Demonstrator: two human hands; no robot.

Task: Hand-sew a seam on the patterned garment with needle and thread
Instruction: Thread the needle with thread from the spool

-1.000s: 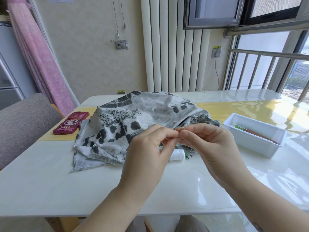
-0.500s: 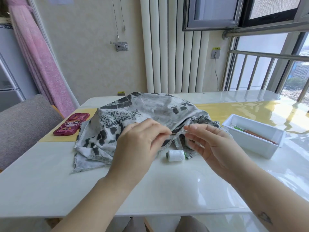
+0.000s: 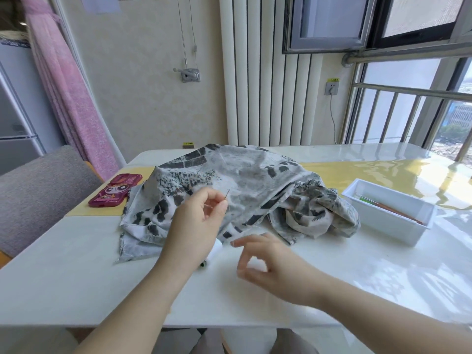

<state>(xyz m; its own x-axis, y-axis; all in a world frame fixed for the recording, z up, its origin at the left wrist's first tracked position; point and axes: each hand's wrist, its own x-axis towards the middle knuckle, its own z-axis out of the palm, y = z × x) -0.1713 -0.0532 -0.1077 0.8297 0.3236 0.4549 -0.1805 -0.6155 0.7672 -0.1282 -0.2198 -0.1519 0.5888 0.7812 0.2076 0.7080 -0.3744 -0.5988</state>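
Your left hand (image 3: 198, 221) pinches a thin steel needle (image 3: 227, 194) between thumb and forefinger, with the free end pointing up and the other fingers curled in. It hovers above the near fold of the grey-and-black patterned garment (image 3: 255, 180), which lies heaped across the middle of the glossy white tabletop (image 3: 76, 277). Your right hand (image 3: 270, 267) hangs low by the garment's front hem, fingers loosely curved and apart, with nothing visible in them. Any thread is too fine to make out.

I judge the thread to be the main risk: with only 1 hand minding the needle, a slack tail can slip out of the eye or knot on itself. The small white thread spool (image 3: 217, 247) sits half hidden behind your left wrist, so a careless sweep could roll it toward the edge. The heaped cloth may also shift, and you could stitch through 2 layers by mistake.
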